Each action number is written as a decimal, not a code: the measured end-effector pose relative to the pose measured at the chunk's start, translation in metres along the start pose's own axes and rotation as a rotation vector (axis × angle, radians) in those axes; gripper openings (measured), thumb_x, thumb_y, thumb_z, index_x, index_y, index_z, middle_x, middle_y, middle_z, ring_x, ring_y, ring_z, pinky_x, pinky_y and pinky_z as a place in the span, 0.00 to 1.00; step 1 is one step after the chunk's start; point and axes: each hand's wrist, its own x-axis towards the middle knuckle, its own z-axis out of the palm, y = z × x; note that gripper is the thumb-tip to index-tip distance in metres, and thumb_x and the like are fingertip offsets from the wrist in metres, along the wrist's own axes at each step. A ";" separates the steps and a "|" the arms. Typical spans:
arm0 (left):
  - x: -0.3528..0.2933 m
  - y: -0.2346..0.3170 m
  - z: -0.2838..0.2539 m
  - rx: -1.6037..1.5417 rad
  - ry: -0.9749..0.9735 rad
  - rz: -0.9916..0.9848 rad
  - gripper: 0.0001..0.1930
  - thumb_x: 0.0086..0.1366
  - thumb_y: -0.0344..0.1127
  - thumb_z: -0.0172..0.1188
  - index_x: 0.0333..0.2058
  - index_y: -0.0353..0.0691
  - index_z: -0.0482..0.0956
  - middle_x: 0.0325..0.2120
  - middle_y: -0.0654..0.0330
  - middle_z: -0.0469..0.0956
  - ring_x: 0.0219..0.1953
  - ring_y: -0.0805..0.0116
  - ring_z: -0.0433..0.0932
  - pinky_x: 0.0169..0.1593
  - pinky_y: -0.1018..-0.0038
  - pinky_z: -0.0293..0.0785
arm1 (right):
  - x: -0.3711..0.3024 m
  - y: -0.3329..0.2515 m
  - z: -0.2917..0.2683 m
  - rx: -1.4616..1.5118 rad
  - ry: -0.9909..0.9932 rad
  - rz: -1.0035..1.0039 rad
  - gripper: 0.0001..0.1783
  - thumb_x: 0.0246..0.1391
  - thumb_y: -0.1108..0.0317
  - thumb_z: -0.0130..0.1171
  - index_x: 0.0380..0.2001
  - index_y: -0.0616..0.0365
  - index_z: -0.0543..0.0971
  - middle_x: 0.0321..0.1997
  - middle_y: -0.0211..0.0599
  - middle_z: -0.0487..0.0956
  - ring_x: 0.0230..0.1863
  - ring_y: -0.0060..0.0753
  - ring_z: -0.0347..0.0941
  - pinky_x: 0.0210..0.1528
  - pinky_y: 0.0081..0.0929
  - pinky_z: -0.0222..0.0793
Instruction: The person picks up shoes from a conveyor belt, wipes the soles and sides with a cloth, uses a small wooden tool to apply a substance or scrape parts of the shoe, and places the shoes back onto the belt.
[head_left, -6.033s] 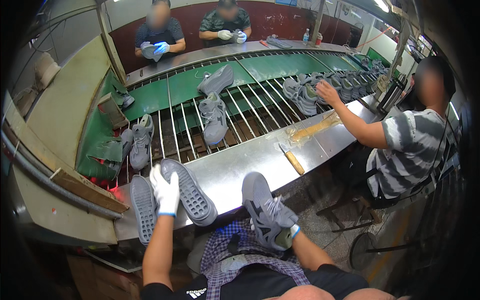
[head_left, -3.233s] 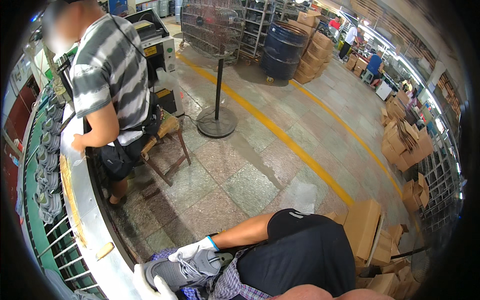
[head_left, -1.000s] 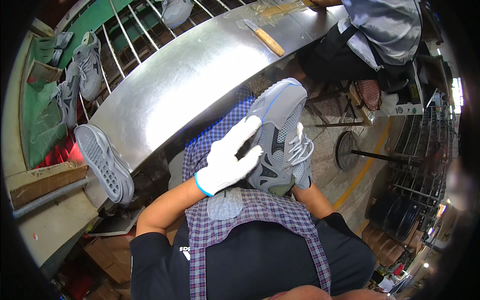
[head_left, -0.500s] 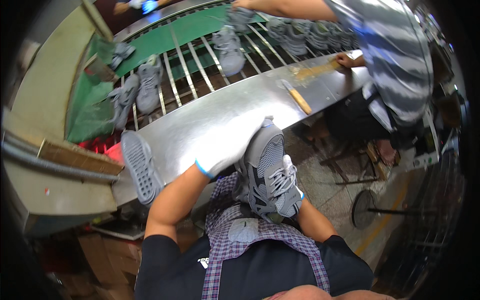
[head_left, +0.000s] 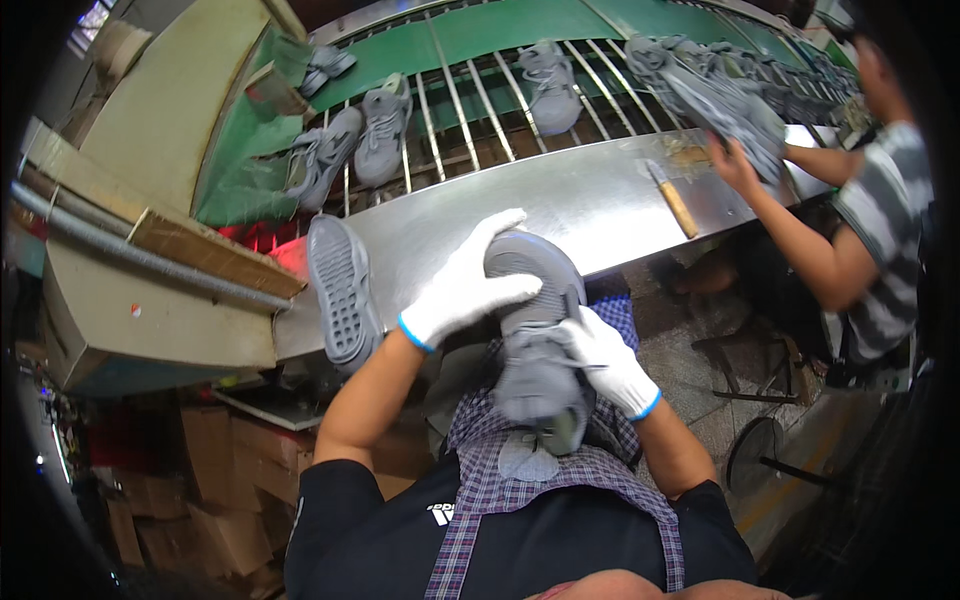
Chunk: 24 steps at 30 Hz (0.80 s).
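Note:
A grey lace-up sneaker (head_left: 535, 385) is between my two gloved hands in front of the checked apron, its toe pointing away and its heel close to me. My left hand (head_left: 470, 285), in a white glove with a blue cuff, is closed about the toe end, thumb across the upper and fingers along the far side. On the sneaker's right side, by the laces, my right hand (head_left: 607, 365) grips it, some fingers hidden behind the shoe. Left of my left hand, a second grey sneaker (head_left: 345, 295) leans with its studded sole facing up at the metal ledge's end.
Beyond the metal ledge (head_left: 440, 215) runs a roller conveyor (head_left: 470, 110) with several grey sneakers (head_left: 550, 90). A wooden-handled blade (head_left: 678, 205) lies on the ledge. At right, a co-worker (head_left: 880, 240) in a striped shirt handles grey shoes. A cream metal housing (head_left: 160, 310) stands at left.
The sneaker has turned so its upper faces more upward, and my left thumb now lies across it. My view has shifted; the co-worker has moved back to the right with shoes in hand.

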 end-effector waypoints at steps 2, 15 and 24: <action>-0.005 -0.027 -0.020 -0.198 -0.124 -0.195 0.44 0.58 0.37 0.80 0.72 0.40 0.70 0.62 0.56 0.78 0.63 0.65 0.76 0.70 0.66 0.70 | -0.038 -0.047 -0.004 -0.390 -0.045 0.009 0.33 0.71 0.44 0.59 0.66 0.60 0.76 0.58 0.58 0.84 0.56 0.57 0.85 0.58 0.43 0.81; -0.001 -0.064 -0.017 -0.088 -0.091 -0.267 0.36 0.58 0.46 0.80 0.61 0.35 0.79 0.54 0.52 0.82 0.58 0.61 0.80 0.65 0.64 0.76 | 0.018 0.000 0.001 -0.634 0.367 -0.565 0.35 0.58 0.71 0.68 0.70 0.59 0.74 0.67 0.57 0.77 0.51 0.54 0.85 0.51 0.37 0.85; 0.001 -0.075 -0.016 -0.172 -0.093 -0.184 0.41 0.57 0.51 0.81 0.64 0.36 0.78 0.57 0.49 0.81 0.61 0.56 0.79 0.68 0.60 0.73 | 0.102 -0.048 -0.014 -0.690 0.088 -0.704 0.23 0.67 0.61 0.64 0.63 0.51 0.80 0.47 0.39 0.86 0.43 0.40 0.86 0.45 0.36 0.83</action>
